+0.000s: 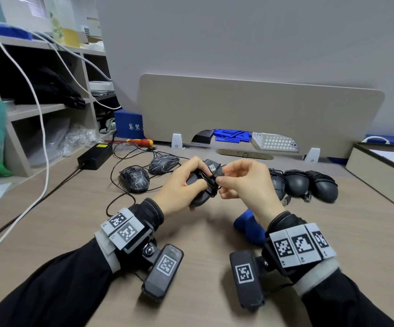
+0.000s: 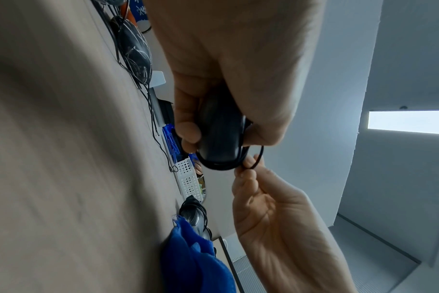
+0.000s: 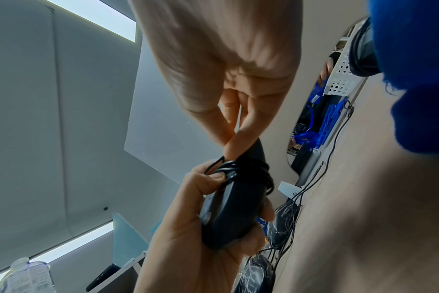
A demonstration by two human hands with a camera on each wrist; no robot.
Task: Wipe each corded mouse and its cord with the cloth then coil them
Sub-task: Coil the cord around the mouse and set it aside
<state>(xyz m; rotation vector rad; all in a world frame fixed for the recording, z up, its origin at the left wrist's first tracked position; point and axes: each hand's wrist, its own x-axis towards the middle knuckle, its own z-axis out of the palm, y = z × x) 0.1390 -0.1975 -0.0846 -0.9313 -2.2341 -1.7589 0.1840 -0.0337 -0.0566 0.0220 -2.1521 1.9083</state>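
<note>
My left hand (image 1: 182,185) grips a black corded mouse (image 1: 200,197) above the desk, its cord (image 1: 211,185) wound round the body and the USB plug (image 1: 212,168) sticking up on top. My right hand (image 1: 236,182) pinches the cord at the mouse's right side; the left wrist view shows that hand (image 2: 248,170) holding a loop (image 2: 258,158) off the mouse (image 2: 218,134). In the right wrist view the cord (image 3: 246,170) circles the mouse (image 3: 228,214). The blue cloth (image 1: 248,226) lies crumpled on the desk under my right wrist.
Two patterned mice (image 1: 134,179) (image 1: 164,164) with loose cords lie at the left. Three coiled dark mice (image 1: 309,185) sit at the right. A power brick (image 1: 94,155), a screwdriver (image 1: 141,142), a divider panel (image 1: 262,109), a shelf unit (image 1: 38,107) and a tray (image 1: 384,166) surround the desk.
</note>
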